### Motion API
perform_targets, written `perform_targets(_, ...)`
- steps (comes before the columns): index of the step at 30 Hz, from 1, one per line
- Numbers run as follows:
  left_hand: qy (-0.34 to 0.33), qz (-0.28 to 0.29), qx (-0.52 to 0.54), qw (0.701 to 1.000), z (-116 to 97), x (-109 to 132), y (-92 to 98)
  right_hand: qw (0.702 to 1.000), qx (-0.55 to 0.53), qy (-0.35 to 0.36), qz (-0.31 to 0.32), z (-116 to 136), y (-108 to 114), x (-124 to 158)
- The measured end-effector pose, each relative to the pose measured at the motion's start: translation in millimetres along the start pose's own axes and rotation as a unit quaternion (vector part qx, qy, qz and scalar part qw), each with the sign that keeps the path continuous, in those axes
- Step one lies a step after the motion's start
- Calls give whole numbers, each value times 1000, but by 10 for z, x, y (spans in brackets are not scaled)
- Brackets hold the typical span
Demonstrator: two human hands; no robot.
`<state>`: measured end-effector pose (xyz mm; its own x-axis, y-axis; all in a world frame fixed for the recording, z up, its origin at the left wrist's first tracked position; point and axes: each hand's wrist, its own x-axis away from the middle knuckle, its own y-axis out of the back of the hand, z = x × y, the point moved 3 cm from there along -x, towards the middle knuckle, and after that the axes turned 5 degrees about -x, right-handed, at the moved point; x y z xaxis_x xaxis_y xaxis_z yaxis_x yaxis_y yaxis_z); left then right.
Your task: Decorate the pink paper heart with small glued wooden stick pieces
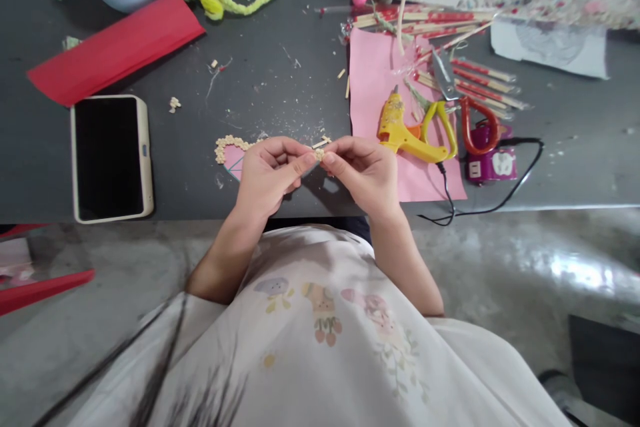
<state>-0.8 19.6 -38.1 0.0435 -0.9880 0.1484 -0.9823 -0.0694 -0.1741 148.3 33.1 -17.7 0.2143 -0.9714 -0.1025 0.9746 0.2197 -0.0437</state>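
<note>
left hand (270, 177): thumb and finger pinched on wooden bits (319, 155)
right hand (367, 173): same tight pinch, same bits
wooden bits: left of the pink sheet (367, 93)
pink cutout (233, 156): further left of the sheet
glue gun (413, 141): on the sheet

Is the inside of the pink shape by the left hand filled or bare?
The pink shape is bare where visible: thin lines show inside its border of pale bits. Cannot tell where the left hand hides it.
</note>
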Motion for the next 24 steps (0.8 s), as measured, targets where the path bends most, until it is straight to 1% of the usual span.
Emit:
perform_targets(3, 15, -1, 18, 1000, 3, 9, -1, 999, -10, 35, -11, -11, 8, 4)
perform_targets(5, 21, -2, 26, 999, 9, 11, 3, 998, -16, 52, -7, -9, 9, 5)
perform_targets(7, 18, -2, 28, 999, 15, 10, 9, 998, -13, 55, 2, -3, 3, 5)
perform_targets(11, 1, 7, 26, 1000, 24, 3, 16, 1000, 3, 29, 4, 0, -9, 5)
perform_targets(16, -20, 0, 31, 999, 27, 1, 25, 1000, 6, -9, 13, -14, -32, 17)
perform_targets(24, -12, 3, 32, 999, 41, -2, 14, 999, 14, -40, 21, -39, -58, 16)
